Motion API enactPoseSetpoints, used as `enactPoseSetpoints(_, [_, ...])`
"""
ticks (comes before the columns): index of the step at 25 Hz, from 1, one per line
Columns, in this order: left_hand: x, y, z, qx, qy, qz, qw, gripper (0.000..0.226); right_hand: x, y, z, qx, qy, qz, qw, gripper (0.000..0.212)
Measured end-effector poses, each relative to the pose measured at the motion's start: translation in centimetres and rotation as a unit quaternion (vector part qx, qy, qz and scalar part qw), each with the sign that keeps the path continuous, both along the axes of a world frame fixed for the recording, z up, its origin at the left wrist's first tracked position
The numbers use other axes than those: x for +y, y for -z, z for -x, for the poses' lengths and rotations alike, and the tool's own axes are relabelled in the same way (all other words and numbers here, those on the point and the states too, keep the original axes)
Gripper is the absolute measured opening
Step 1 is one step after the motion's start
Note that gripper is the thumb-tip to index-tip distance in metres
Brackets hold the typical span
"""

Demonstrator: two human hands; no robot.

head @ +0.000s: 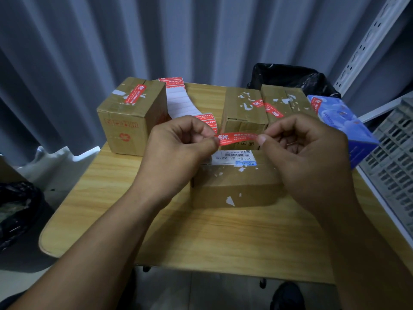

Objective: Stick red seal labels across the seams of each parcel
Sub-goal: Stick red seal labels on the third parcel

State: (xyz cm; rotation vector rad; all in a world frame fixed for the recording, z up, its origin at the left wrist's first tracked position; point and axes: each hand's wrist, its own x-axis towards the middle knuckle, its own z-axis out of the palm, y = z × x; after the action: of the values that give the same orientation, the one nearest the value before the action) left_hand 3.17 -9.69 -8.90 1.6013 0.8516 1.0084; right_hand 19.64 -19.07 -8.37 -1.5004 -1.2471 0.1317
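Observation:
A red seal label (pixel 237 138) is stretched between my hands above a cardboard parcel (pixel 237 186) in the middle of the table. My left hand (pixel 178 148) pinches its left end and my right hand (pixel 306 151) pinches its right end. The parcel carries a white barcode sticker (pixel 232 156) on top. At the back left stands a parcel (pixel 129 117) with a red label on its top. Two parcels at the back right (pixel 243 110) (pixel 288 104) share red labels across their tops. A strip of label backing (pixel 181 101) with red labels lies between the back parcels.
The wooden table (pixel 134 220) has bare room at the front and left. A blue box (pixel 342 126) and a grey slotted crate (pixel 393 157) sit at the right edge. Black bags (pixel 290 77) (pixel 15 209) lie behind and left. A metal rack upright (pixel 368 41) rises at the right.

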Motion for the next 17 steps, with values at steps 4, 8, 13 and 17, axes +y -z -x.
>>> enactPoseSetpoints(4, [0.1, -0.3, 0.2, 0.011, 0.008, 0.028, 1.000, 0.011, 0.2, 0.0, -0.4, 0.054, -0.002, 0.003, 0.999, 0.018])
enactPoseSetpoints(8, [0.0, -0.7, 0.5, 0.024, 0.021, 0.049, 0.998, 0.010, 0.3, -0.2, -0.9, 0.089, -0.014, 0.044, 0.995, 0.019])
enactPoseSetpoints(13, [0.1, -0.8, 0.4, 0.027, 0.027, 0.065, 0.997, 0.010, 0.3, -0.3, -1.4, 0.153, -0.024, 0.058, 0.986, 0.022])
enactPoseSetpoints(17, [0.2, -0.8, 0.2, 0.030, 0.030, 0.073, 0.996, 0.012, 0.5, -0.4, -1.4, 0.188, -0.037, 0.053, 0.980, 0.025])
